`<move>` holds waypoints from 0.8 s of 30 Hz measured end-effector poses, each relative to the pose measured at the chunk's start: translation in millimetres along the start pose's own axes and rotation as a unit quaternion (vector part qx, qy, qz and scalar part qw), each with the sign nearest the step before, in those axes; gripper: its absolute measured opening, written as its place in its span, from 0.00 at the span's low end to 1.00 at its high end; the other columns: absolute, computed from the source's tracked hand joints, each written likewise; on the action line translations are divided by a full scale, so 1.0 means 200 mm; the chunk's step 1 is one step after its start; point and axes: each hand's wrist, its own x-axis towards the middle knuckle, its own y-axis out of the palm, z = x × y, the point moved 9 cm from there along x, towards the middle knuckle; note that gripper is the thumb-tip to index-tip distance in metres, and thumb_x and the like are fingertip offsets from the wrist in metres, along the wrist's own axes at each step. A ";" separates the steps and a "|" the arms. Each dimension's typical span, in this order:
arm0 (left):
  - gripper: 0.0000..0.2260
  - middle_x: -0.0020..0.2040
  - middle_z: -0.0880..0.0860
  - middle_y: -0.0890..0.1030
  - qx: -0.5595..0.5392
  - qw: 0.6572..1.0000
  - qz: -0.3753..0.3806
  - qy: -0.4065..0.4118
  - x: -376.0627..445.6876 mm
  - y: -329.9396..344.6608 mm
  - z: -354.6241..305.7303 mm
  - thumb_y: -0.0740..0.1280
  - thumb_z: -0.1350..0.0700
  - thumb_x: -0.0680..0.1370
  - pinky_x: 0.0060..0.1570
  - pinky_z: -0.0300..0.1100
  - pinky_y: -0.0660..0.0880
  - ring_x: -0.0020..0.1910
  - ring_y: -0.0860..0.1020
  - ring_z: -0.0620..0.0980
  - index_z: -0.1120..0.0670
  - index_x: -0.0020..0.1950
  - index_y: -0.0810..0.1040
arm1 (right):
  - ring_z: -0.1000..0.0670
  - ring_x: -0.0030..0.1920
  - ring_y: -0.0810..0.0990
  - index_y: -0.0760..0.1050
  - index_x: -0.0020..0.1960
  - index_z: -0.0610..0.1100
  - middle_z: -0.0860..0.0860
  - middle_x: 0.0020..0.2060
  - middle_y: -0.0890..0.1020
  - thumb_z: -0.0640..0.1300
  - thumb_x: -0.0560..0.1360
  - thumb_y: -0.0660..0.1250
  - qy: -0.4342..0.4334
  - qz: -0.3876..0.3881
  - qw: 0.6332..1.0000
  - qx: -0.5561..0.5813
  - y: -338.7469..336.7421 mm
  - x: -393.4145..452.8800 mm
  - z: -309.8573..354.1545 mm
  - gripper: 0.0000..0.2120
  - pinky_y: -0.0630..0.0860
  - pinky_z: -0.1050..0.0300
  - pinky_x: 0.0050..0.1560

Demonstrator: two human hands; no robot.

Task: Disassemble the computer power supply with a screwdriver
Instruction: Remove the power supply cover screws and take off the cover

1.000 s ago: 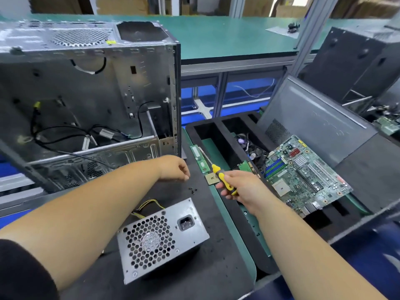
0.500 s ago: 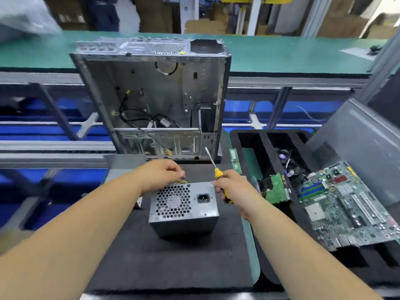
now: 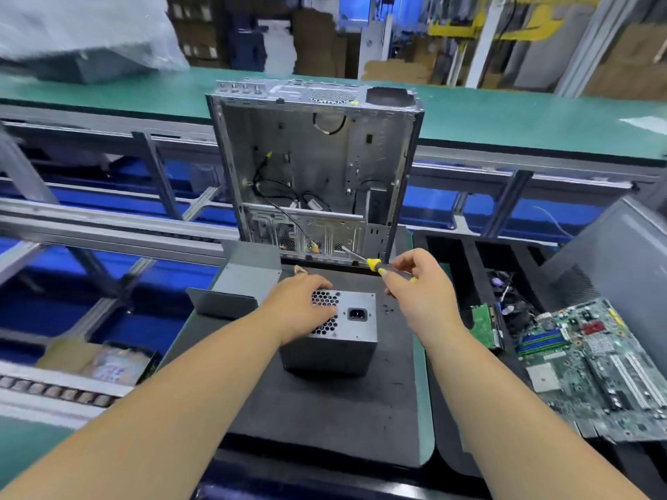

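The power supply (image 3: 337,332) sits upright on the dark foam mat (image 3: 325,409), near the middle of the bench, its grille and socket face turned up. The left hand (image 3: 301,306) lies over the grille from nine o'clock, fingers curled over the far top edge, gripping the box. The right hand (image 3: 420,286) hovers at two o'clock of the box, thumb and fingers pinching the yellow-and-black handle of the screwdriver (image 3: 375,265), whose shaft points away toward eleven o'clock, at the open computer case (image 3: 317,167) standing at twelve o'clock.

Risks, as I judge them: the tip is aimed away from any screw, so the tool must be swung round and brought down; done in haste, the tip could skid off the sheet metal and jab the left fingers, which cover much of the top face. A light pinch may also let the driver cam out of a tight screw head. The tall, narrow stance of the box could let it tip under downward pressure if the left hand loosens. Loose screws seem to lie on the mat at three o'clock of the box; more could roll off toward the tray (image 3: 469,254) and motherboard (image 3: 595,366) at three o'clock.

Against half a second earlier, the left hand has moved from behind the box onto its top, and the screwdriver has dropped from steeply raised to nearly level, with the right hand lifted off the box's right edge
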 end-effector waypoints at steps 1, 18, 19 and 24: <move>0.21 0.66 0.49 0.76 0.007 1.000 -0.007 0.004 0.01 0.00 0.00 0.70 0.46 0.76 0.68 0.46 0.67 0.67 0.72 0.51 0.48 0.68 0.74 | 0.45 0.42 0.81 0.73 0.44 0.53 0.51 0.41 0.82 0.46 0.75 0.71 -0.010 -0.010 1.000 0.002 -0.02 -0.01 0.02 0.06 0.73 0.58 0.34; 0.08 0.50 0.38 0.77 -0.050 0.994 -0.043 0.087 0.12 0.03 0.00 0.70 0.40 0.72 0.46 0.39 0.68 0.52 0.74 0.41 0.40 0.48 0.75 | 0.52 0.32 0.73 0.71 0.40 0.51 0.53 0.32 0.77 0.48 0.74 0.68 -0.080 -0.024 0.984 -0.160 0.06 0.02 0.32 0.07 0.72 0.55 0.32; 0.08 0.49 0.38 0.77 -0.058 0.993 -0.050 0.089 0.12 0.02 0.01 0.70 0.40 0.72 0.46 0.38 0.67 0.51 0.74 0.40 0.40 0.47 0.76 | 0.50 0.34 0.74 0.71 0.41 0.51 0.52 0.33 0.77 0.47 0.74 0.68 -0.082 -0.020 0.981 -0.174 0.07 0.02 0.34 0.07 0.73 0.53 0.33; 0.08 0.49 0.39 0.78 -0.066 0.990 -0.068 0.105 0.09 0.00 -0.01 0.70 0.42 0.72 0.47 0.37 0.67 0.52 0.74 0.40 0.41 0.48 0.77 | 0.43 0.39 0.77 0.71 0.43 0.46 0.48 0.35 0.78 0.46 0.75 0.68 -0.086 -0.010 0.976 -0.201 0.11 0.02 0.38 0.07 0.77 0.45 0.40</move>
